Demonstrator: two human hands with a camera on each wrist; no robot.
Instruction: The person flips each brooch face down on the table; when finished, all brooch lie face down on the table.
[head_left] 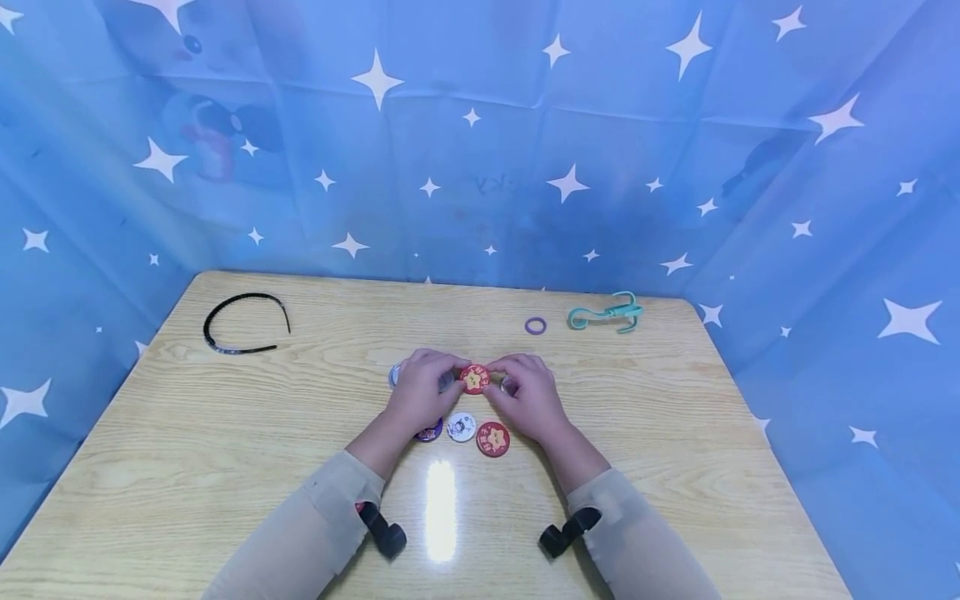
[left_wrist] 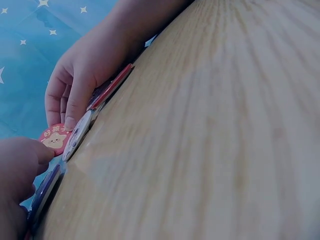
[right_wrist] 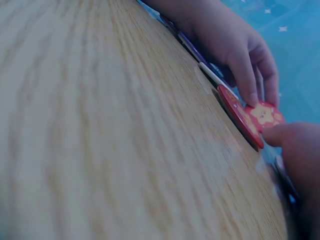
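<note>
Both hands meet at a red round badge (head_left: 476, 378) with a yellow star-shaped figure. My left hand (head_left: 425, 390) pinches its left edge, and my right hand (head_left: 527, 395) pinches the right edge. In the right wrist view the held badge (right_wrist: 264, 116) is tilted up between the fingertips. Nearer me lie a purple badge (head_left: 431, 432), partly covered by the left hand, a white badge (head_left: 461, 427) with a cartoon figure and a second red badge (head_left: 492, 439). Beside the left hand a pale-rimmed round piece (head_left: 393, 377) shows; another round piece (head_left: 508, 386) is mostly hidden by the right hand.
A black headband (head_left: 246, 297) lies at the back left of the wooden table (head_left: 300, 400). Toward the back right are a purple hair tie (head_left: 536, 326) and a teal clip-like thing (head_left: 609, 313). A blue star-patterned curtain (head_left: 480, 150) hangs behind the table.
</note>
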